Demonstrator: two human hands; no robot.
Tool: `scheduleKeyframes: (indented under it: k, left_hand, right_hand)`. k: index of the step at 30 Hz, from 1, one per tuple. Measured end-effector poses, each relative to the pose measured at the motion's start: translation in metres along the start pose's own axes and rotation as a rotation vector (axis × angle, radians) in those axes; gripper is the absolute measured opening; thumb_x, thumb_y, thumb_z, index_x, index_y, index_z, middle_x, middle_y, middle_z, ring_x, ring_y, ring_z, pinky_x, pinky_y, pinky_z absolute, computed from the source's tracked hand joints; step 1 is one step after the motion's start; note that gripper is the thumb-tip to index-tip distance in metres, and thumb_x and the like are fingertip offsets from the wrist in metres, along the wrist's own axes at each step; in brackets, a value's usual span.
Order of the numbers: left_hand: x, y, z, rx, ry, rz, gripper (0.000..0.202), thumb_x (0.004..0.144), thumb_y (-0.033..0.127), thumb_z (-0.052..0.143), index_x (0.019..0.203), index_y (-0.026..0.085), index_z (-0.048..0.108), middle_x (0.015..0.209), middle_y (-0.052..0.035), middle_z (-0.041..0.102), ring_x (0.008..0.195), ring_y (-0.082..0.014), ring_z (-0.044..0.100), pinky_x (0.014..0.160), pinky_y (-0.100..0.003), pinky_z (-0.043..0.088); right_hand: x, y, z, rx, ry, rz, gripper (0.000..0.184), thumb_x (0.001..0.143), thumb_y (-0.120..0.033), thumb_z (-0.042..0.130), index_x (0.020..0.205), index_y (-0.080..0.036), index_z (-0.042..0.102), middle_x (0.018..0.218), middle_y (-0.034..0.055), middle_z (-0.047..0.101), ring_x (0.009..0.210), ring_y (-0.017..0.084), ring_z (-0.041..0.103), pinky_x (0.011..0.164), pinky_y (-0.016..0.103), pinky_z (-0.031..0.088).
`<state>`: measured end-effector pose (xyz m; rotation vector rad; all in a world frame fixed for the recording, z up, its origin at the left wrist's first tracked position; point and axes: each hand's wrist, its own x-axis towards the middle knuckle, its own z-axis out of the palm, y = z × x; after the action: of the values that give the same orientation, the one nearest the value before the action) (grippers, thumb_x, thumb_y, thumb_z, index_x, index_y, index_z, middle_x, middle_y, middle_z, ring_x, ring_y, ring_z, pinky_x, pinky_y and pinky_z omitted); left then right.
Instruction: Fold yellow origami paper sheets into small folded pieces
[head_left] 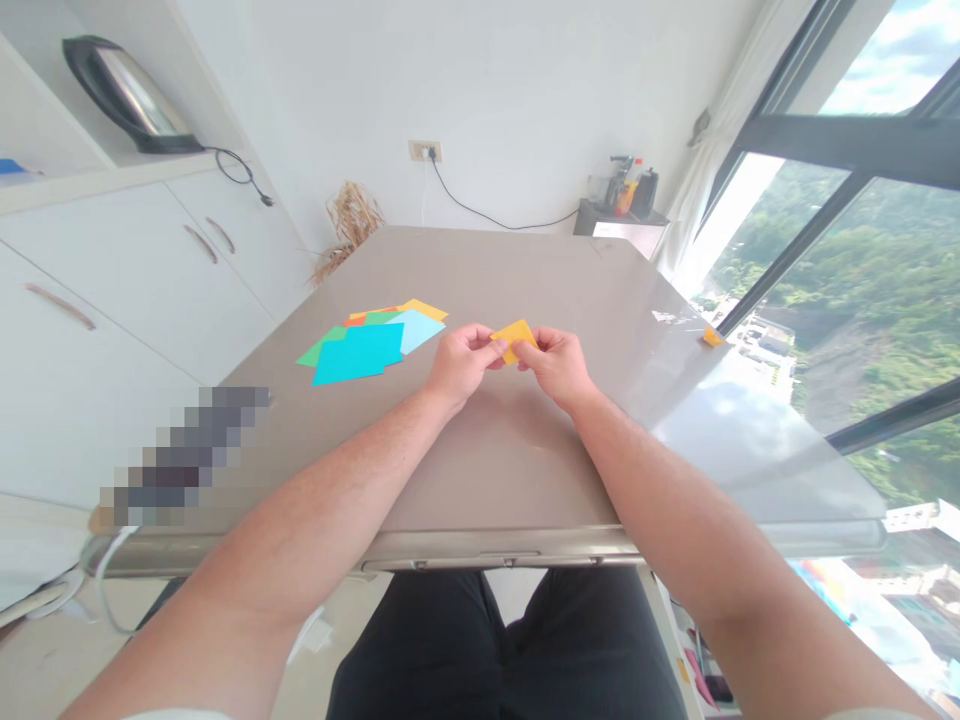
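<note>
Between my two hands is a small piece of yellow-orange paper (514,331), pinched from both sides above the middle of the table. My left hand (463,362) grips its left edge with thumb and fingers. On the other side my right hand (556,364) has its thumb laid on the paper's face. Whether the paper is folded is too small to tell. Left of my hands lies a loose, overlapping spread of coloured paper sheets (358,353), with a turquoise one on top and light blue, green, orange and yellow ones partly under it.
The grey-brown table (495,460) reaches to the white wall. A pixelated dark object (195,450) lies at its left edge. A small orange item (712,337) sits by the window. Dried stalks (352,222), an electric kettle (139,95) and a dark cabinet (611,220) stand beyond.
</note>
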<state>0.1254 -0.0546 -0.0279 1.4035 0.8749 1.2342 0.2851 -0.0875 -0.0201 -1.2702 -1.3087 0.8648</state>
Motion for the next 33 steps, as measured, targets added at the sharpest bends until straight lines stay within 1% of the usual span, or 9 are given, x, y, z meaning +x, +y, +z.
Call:
scheduleKeyframes:
  k: [4,9,15,18,22,26,30,33]
  left_hand:
    - [0.0010,-0.0018,-0.0010,-0.026,-0.006,-0.008,0.024,0.073,0.039,0.082,0.079,0.019,0.070,0.082,-0.0036,0.073,0.076,-0.0169,0.067,0.075,-0.034,0.056]
    - [-0.0008,0.0015,0.0008,-0.062,0.007,-0.046,0.023,0.073,0.038,0.081,0.078,0.018,0.070,0.082,-0.0036,0.072,0.076,-0.0166,0.067,0.077,-0.036,0.057]
    - [-0.0003,-0.0009,0.0001,-0.035,-0.010,-0.018,0.025,0.073,0.040,0.083,0.078,0.019,0.072,0.083,-0.0042,0.074,0.078,-0.0169,0.067,0.080,-0.036,0.056]
    - [0.0005,-0.0036,-0.0008,-0.045,0.007,-0.010,0.025,0.072,0.039,0.084,0.078,0.019,0.072,0.084,-0.0043,0.074,0.079,-0.0177,0.067,0.079,-0.036,0.056]
    - [0.0013,-0.0032,-0.0019,-0.043,0.027,-0.024,0.024,0.070,0.037,0.085,0.074,0.018,0.072,0.078,-0.0035,0.072,0.075,-0.0167,0.066,0.076,-0.035,0.055]
    - [0.0011,0.0023,-0.0014,-0.049,0.033,-0.056,0.023,0.067,0.035,0.085,0.070,0.017,0.071,0.072,-0.0030,0.070,0.070,-0.0155,0.064,0.074,-0.034,0.054]
    - [0.0003,0.0057,-0.0002,-0.062,0.041,-0.076,0.022,0.065,0.034,0.085,0.067,0.017,0.071,0.071,-0.0031,0.070,0.068,-0.0150,0.063,0.073,-0.034,0.054]
    - [-0.0001,0.0049,0.0002,-0.057,0.039,-0.071,0.022,0.066,0.035,0.085,0.069,0.017,0.072,0.073,-0.0033,0.071,0.069,-0.0150,0.063,0.074,-0.034,0.054]
  right_hand:
    - [-0.0029,-0.0044,0.0012,-0.025,0.007,-0.004,0.017,0.076,-0.035,0.068,0.067,-0.021,0.065,0.062,-0.0018,0.060,0.058,0.012,0.046,0.054,0.028,0.035]
    - [-0.0043,-0.0055,0.0012,-0.026,0.026,0.005,0.017,0.076,-0.036,0.068,0.068,-0.021,0.065,0.062,-0.0015,0.061,0.059,0.013,0.049,0.055,0.028,0.037]
    - [-0.0035,-0.0023,0.0008,0.006,-0.014,0.015,0.019,0.076,-0.038,0.073,0.069,-0.021,0.067,0.064,-0.0010,0.062,0.059,0.013,0.051,0.055,0.029,0.037]
    - [-0.0023,0.0000,0.0002,0.025,-0.024,0.010,0.019,0.077,-0.037,0.073,0.069,-0.020,0.067,0.065,-0.0006,0.062,0.061,0.013,0.053,0.056,0.028,0.037]
    - [-0.0012,0.0023,-0.0001,0.047,-0.047,0.000,0.018,0.077,-0.036,0.072,0.070,-0.020,0.067,0.066,-0.0008,0.063,0.063,0.013,0.055,0.058,0.028,0.040]
    - [-0.0013,0.0027,0.0009,0.075,-0.051,-0.003,0.017,0.076,-0.035,0.073,0.070,-0.020,0.067,0.068,-0.0009,0.064,0.065,0.013,0.057,0.062,0.028,0.044]
    - [-0.0012,0.0029,0.0016,0.108,-0.057,-0.006,0.017,0.075,-0.034,0.073,0.069,-0.020,0.066,0.070,-0.0008,0.064,0.066,0.014,0.059,0.064,0.029,0.046]
    - [-0.0003,0.0042,0.0010,0.098,-0.048,-0.005,0.017,0.075,-0.035,0.074,0.069,-0.020,0.067,0.069,-0.0010,0.064,0.065,0.014,0.059,0.062,0.029,0.046]
